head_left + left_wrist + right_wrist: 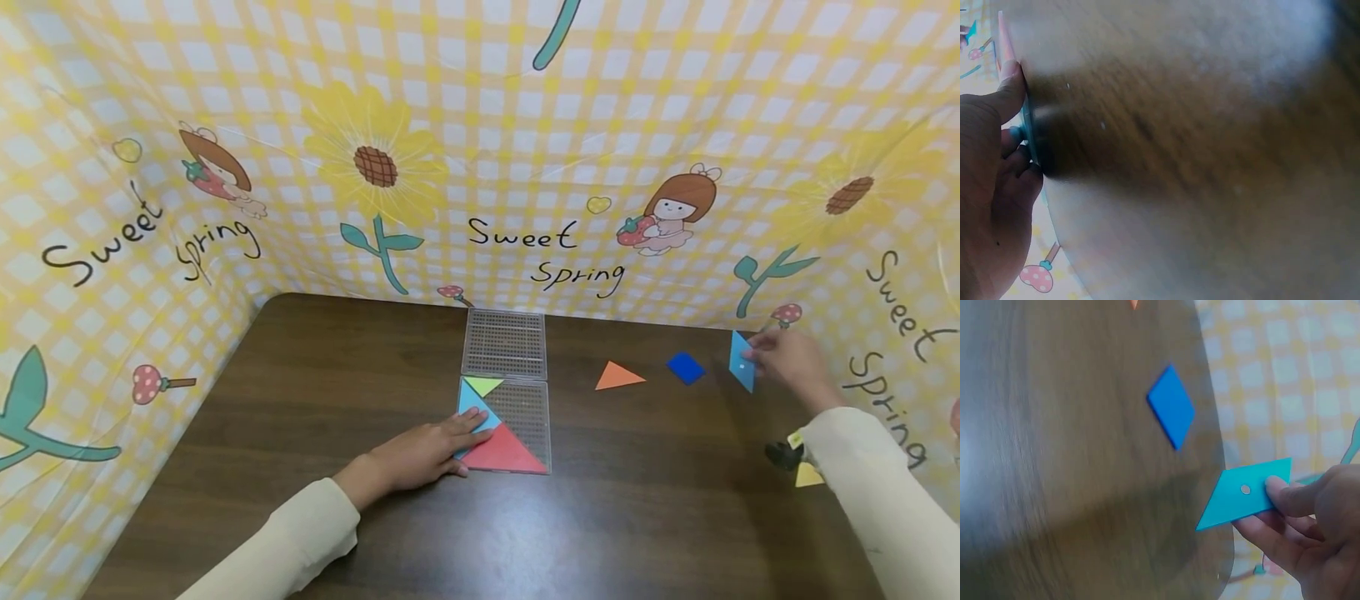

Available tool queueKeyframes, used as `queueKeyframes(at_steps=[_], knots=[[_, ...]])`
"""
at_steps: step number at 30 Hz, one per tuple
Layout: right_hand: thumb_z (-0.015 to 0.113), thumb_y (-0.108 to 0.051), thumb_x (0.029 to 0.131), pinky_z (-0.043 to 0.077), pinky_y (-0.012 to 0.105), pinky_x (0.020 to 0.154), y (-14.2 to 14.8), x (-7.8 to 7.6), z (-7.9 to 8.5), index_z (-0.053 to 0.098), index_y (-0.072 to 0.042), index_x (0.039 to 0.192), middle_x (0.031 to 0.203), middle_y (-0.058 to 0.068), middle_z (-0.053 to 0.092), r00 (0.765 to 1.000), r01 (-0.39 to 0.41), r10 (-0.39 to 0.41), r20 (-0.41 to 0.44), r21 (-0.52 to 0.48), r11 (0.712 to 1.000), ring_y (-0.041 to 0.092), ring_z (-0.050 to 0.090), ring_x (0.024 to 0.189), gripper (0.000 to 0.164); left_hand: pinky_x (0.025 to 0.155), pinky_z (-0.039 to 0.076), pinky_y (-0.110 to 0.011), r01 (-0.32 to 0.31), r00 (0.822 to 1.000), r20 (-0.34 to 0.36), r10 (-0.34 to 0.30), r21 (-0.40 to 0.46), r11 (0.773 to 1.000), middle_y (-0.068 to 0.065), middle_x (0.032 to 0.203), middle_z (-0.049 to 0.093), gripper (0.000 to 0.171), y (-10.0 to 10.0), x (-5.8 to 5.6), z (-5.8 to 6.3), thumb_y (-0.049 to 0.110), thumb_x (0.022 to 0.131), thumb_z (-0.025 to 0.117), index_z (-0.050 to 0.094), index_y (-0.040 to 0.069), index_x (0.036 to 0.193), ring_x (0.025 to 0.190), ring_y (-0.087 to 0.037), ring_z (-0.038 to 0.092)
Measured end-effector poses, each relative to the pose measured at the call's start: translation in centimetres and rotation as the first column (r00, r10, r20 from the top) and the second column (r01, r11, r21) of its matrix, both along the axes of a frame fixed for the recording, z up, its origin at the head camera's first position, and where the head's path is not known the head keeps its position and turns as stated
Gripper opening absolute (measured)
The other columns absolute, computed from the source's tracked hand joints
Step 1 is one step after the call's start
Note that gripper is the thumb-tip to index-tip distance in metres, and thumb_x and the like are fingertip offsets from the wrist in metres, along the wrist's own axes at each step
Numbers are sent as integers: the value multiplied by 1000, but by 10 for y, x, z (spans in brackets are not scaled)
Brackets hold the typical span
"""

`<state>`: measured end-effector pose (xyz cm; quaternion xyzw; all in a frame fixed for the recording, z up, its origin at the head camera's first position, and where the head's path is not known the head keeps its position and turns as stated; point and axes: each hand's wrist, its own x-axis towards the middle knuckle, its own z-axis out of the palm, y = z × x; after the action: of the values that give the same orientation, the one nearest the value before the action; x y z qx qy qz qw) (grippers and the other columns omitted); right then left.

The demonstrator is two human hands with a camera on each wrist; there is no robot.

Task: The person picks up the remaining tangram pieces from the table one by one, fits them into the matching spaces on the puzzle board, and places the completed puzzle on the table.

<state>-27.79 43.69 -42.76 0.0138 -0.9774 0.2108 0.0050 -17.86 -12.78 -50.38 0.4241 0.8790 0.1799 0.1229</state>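
Observation:
My right hand (795,362) pinches a light blue parallelogram tangram piece (1229,499) between thumb and fingers, lifted off the table near the back right. A small pale spot shows on its face. At the middle, my left hand (426,452) rests with extended fingers on a light blue triangle (472,398) in the clear, dotted tray (534,408). Beside this triangle lie a red triangle (506,454) along the front and a small lime green triangle (483,385) at the top left. The left fingers partly cover the light blue triangle.
An orange triangle (620,377) and a dark blue square (686,367) lie right of the trays. Another clear dotted tray (506,343) adjoins behind. A yellow piece (808,476) and black object (782,454) are partly hidden by the right sleeve. Checked cloth (480,167) surrounds the table.

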Motion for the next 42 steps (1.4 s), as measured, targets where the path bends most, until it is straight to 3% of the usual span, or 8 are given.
queueKeyframes(at_steps=[5,9,14,20,21,27,33,42], knots=[[66,-15,92,58,31,61,-13,3,5,60,12,114,108,36,63,999,37,-34,26,-150,988,32,72,75,36,110,38,-42,4,1000,-4,-4,0,1000,-4,161,18,63,0,0,1,35,97,55,29,20,152,147,-23,21],[68,-14,91,59,32,68,-26,3,9,57,12,121,101,28,68,995,92,-74,68,-322,942,15,72,72,41,110,38,-43,5,1000,-6,-6,-12,1000,-5,161,18,63,1,0,1,35,97,56,29,19,152,147,-24,21],[68,-15,90,58,27,72,-45,2,19,52,11,128,82,-12,68,987,140,-79,138,-516,845,1,68,73,48,109,38,-43,24,998,-56,-26,-35,999,-7,161,19,63,1,0,1,35,97,55,29,18,152,147,-25,22],[68,-12,89,58,23,71,-70,4,28,48,12,126,79,-13,69,976,187,-37,216,-731,656,8,72,75,48,108,40,-41,40,993,-108,-43,-36,999,-8,161,19,63,-1,0,-4,36,98,54,28,17,152,147,-26,23],[68,-11,90,58,23,71,-74,4,29,47,12,125,80,-12,69,976,181,-25,216,-743,644,8,72,76,47,109,40,-41,41,993,-112,-44,-33,999,-8,161,19,63,-1,0,-5,36,98,54,29,17,152,147,-26,23],[66,-17,92,57,25,76,-100,4,31,45,12,128,85,-10,66,976,146,24,217,-728,670,7,71,79,51,110,38,-42,44,992,-119,-47,-24,999,-8,161,19,64,-1,0,-6,36,97,54,28,17,152,147,-25,22],[67,-17,91,57,31,83,-124,3,33,48,9,124,96,-4,62,959,172,74,272,-770,614,8,69,84,46,110,38,-41,30,993,-108,-35,-47,998,-6,162,14,64,-1,1,-7,38,99,51,24,19,154,148,-24,19],[67,-17,92,57,34,82,-154,4,26,54,10,118,102,4,59,950,158,107,292,-749,643,10,69,83,39,112,35,-41,29,993,-113,-35,-57,998,-7,162,15,63,0,2,-7,38,99,51,25,18,153,148,-24,18]])
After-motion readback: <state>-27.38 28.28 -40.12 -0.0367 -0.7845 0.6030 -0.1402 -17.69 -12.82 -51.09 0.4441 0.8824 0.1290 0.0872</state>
